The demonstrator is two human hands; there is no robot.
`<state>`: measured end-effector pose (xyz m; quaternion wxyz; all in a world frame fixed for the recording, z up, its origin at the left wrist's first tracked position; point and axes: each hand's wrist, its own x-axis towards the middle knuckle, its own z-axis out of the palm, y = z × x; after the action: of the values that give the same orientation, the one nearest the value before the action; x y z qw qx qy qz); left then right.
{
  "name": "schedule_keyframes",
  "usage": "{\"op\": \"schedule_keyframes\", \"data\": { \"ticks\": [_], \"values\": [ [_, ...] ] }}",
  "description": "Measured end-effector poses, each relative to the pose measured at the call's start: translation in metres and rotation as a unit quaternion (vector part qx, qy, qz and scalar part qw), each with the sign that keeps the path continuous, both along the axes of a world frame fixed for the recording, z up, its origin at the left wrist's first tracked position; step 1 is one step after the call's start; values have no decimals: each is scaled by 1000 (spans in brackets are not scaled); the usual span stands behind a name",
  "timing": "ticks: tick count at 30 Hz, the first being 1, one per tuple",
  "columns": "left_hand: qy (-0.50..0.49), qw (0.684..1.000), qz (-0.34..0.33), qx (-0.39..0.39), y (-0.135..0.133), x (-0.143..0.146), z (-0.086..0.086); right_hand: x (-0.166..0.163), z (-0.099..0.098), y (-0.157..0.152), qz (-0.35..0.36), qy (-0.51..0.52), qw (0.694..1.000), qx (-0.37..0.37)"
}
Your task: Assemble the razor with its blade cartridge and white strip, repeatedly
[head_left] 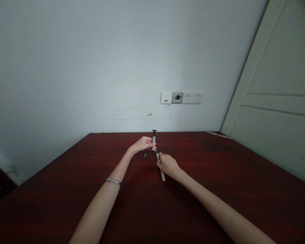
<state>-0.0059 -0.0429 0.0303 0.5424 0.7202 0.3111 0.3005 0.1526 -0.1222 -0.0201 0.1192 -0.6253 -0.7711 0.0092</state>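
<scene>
My left hand (144,144) is closed around a grey and black razor handle (154,139), which stands upright with its forked black end at the top. Below and to the right, my right hand (169,163) grips a slim white-handled brush (163,176). Its dark tip is close to the bottom of the razor handle; whether they touch I cannot tell. A small dark piece with a greenish face, looking like a razor head (145,155), lies on the table below my left hand.
The dark red wooden table (122,213) reaches back to a white wall (66,67). Wall sockets (192,98) are set above its back edge. A pale door (282,101) is at the right, and a thin strip (218,135) lies in the far right corner.
</scene>
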Motion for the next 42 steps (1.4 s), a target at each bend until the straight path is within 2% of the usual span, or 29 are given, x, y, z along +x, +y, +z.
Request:
{"op": "schedule_keyframes", "data": {
  "ticks": [10, 18, 22, 27, 30, 34, 37, 42],
  "values": [
    [9, 1000, -3, -2, 1, 2, -2, -7, -8, -3, 29, 7, 1000, 5],
    [13, 1000, -19, -5, 2, 0, 0, -8, -2, -5, 50, 42, 998, -5],
    [24, 999, -36, -7, 2, -2, 2, 5, 14, -1, 24, 79, 996, 16],
    [44, 999, -23, 6, 6, -3, 2, 39, 48, 24, -6, 162, 983, 83],
    [75, 997, -16, 32, 11, -4, -1, 59, 71, 37, 32, 190, 974, 120],
    [66, 995, -14, 68, 13, -4, -8, 73, 96, 39, 133, 217, 958, 135],
    [37, 995, -24, 92, 13, -3, -11, 77, 103, 36, 190, 226, 941, 167],
    [5, 992, -21, 127, 15, -3, -15, 83, 98, 36, 207, 216, 935, 190]
  ]
}}
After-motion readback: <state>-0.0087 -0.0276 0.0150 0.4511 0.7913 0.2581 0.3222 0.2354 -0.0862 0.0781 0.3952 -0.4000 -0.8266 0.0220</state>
